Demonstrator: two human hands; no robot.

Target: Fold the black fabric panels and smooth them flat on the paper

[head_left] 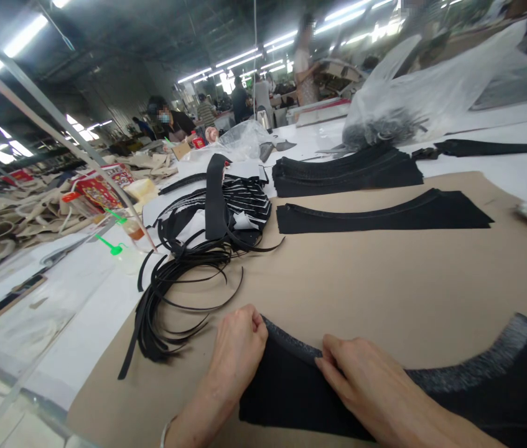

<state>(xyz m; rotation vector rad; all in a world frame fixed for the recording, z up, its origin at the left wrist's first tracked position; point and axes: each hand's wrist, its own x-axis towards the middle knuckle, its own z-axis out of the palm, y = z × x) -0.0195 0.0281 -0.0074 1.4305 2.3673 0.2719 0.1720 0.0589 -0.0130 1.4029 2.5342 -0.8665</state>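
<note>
A black fabric panel [298, 395] lies in front of me, its curved upper edge bordered by a greyish, fuzzy-looking band. My left hand [241, 342] is closed in a pinch on the panel's upper left corner. Farther right along the same edge, my right hand [361, 367] pinches the band between thumb and fingers. My right wrist and forearm hide part of the panel. Left of my hands, a loose bundle of narrow black strips [160, 311] curls over the brown paper [347, 280].
Beyond my hands lie a single black curved panel [379, 214] and a stack of black panels [347, 174]. Green-capped bottles [121, 252] stand at left, near a slanting pole [104, 177]. Clear plastic bags [435, 93] lie at the back; several people work farther off.
</note>
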